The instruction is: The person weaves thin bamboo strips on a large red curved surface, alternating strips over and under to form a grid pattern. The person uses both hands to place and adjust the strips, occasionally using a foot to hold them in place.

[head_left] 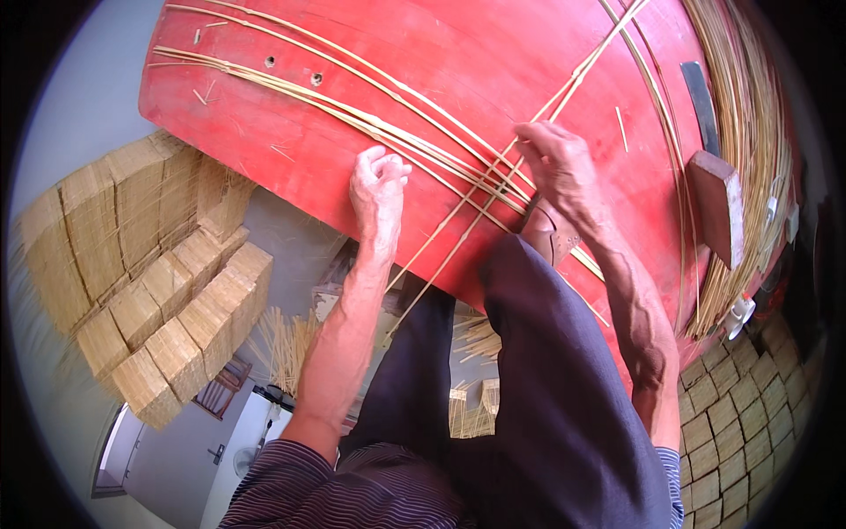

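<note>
On a red board (291, 159), thin straw-coloured bamboo strips (352, 113) with small joints run from the far left toward the middle. A pair of slanting bamboo strips (458, 216) crosses over them in a small open lattice. My right hand (564, 167) is closed in a pinch on a slanting strip just above the crossing. Left of the crossing, at the near edge of the long strips, my left hand (379, 189) has its fingers curled in; whatever lies inside them is hidden. My foot in a brown shoe (548, 231) presses on the strips below my right hand.
At the right lie a brick-like block (718, 207), a dark flat blade-like piece (701, 106), a large sheaf of long strips (740, 132) and a small white object (740, 316). Bundled blocks of cut stalks (172, 282) are stacked at the left, more (740, 414) at lower right.
</note>
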